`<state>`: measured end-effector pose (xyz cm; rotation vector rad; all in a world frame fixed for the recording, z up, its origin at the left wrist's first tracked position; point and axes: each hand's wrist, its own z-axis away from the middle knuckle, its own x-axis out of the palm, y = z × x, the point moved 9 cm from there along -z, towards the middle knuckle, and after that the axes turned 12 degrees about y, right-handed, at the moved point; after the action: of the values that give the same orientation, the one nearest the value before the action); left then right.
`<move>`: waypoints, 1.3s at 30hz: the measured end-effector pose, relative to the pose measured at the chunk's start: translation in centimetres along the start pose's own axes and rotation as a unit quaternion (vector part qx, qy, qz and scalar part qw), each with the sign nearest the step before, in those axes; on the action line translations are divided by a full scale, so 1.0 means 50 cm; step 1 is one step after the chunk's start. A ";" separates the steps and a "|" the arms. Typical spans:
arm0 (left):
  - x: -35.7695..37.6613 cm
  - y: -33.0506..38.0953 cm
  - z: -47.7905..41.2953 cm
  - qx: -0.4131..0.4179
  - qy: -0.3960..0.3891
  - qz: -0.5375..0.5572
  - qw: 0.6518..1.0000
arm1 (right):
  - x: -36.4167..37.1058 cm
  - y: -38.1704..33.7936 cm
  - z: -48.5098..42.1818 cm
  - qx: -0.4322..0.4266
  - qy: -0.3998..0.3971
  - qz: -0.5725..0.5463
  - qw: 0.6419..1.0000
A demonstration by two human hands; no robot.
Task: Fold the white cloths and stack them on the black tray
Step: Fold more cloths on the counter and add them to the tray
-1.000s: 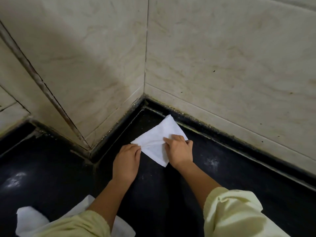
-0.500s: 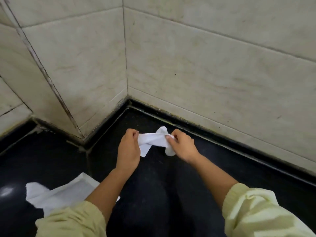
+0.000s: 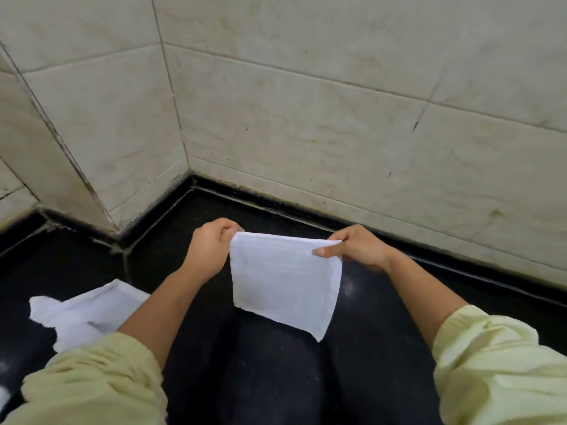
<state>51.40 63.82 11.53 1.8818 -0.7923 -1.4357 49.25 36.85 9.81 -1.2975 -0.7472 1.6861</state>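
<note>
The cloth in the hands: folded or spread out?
Spread out. The cloth hangs as a flat sheet, its top corners pinched by the left hand and right hand. Whether it is doubled: cannot tell.

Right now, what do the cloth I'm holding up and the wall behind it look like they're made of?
The held cloth: soft woven fabric, matte, faintly ribbed, hanging limp. The wall: cream stone-like or ceramic tiles, dull, veined, with grout lines.

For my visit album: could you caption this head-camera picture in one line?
Both hands, left and right, hold a white cloth up by its top corners above a black surface; more white cloths lie at left.
</note>
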 end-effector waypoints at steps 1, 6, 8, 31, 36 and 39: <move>0.001 0.012 0.009 0.000 0.008 0.003 1.000 | -0.012 0.006 0.011 -0.001 0.008 -0.021 1.000; 0.008 0.034 0.057 -0.023 0.034 0.092 0.995 | -0.055 0.054 0.055 0.017 0.011 -0.133 0.991; 0.026 0.026 0.087 -0.045 0.012 0.133 0.990 | -0.063 0.084 0.073 0.029 0.003 -0.143 0.989; 0.224 -0.202 0.338 -0.243 -0.139 0.022 0.960 | 0.041 0.433 0.174 0.182 0.001 -0.066 0.981; 0.229 -0.190 0.282 -0.214 -0.073 -0.025 0.974 | 0.028 0.427 0.122 0.143 0.094 0.060 0.983; 0.246 -0.192 0.263 -0.201 -0.076 -0.043 0.976 | 0.017 0.422 0.100 0.136 0.135 0.118 0.974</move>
<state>42.17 58.56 -5.89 1.5272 -0.4464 -1.6656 38.71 28.26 -7.08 -1.4225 -0.1994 1.6797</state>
